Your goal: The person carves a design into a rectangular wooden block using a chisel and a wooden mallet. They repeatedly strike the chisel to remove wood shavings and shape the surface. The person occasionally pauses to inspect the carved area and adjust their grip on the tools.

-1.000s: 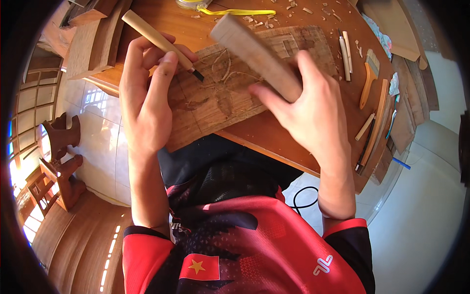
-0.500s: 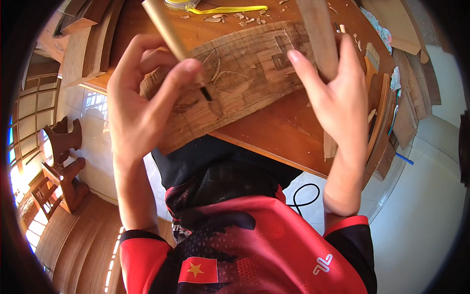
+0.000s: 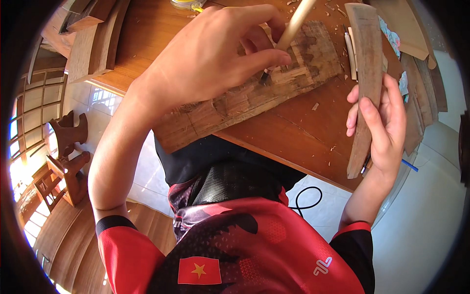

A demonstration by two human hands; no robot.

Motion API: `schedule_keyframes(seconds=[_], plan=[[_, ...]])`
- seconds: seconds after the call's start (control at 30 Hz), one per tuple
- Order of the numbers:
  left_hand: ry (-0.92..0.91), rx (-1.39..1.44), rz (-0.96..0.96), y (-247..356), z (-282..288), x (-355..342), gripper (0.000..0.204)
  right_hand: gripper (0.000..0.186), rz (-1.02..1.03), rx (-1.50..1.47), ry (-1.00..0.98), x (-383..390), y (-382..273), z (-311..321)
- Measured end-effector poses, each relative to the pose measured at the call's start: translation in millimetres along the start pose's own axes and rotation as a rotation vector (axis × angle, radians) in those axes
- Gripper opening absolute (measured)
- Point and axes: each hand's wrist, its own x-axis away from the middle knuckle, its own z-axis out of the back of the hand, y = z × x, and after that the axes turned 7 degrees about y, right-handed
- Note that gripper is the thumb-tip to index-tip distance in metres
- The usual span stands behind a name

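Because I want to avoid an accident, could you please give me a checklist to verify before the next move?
1. Left hand holds the pale-handled chisel: ok.
2. Dark chisel tip touches the carved board: cannot tell; it is at the board, but contact is unclear.
3. Right hand holds the wooden bar: ok.
4. Bar is clear of the left hand: ok, it is apart, to the right.
5. Board lies fully on the table: not ok; its near-left corner sticks out past the edge.
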Motion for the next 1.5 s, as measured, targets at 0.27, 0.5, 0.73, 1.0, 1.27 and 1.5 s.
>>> schedule_keyframes(seconds=[0.27,0.5,0.73,1.0,1.27,1.5], plan=[[-0.149,0.083,-0.075,-20,4,-8,0.029,0.050,0.009,0.038,0.008,-1,6,8],[-0.165,0.074,-0.036,-15,9,-10,0.032,0.049,0.042,0.089,-0.006,-2,0,10],[-0.153,0.095,-0.066,-29,2,-9,0.032,0.042,0.180,0.139,0.062,-8,-11,12],[-0.110,0.004,-0.207,-36,-3,-11,0.035,0.050,0.030,0.253,0.149,-32,-28,5],[-0.163,-0.147,-0.236,-39,-6,-14,0.044,0.054,0.004,0.263,0.134,-38,-27,7],[-0.209,-0.098,-0.245,-21,8,-14,0.040,0.046,-0.060,0.224,0.155,-36,-28,-1]])
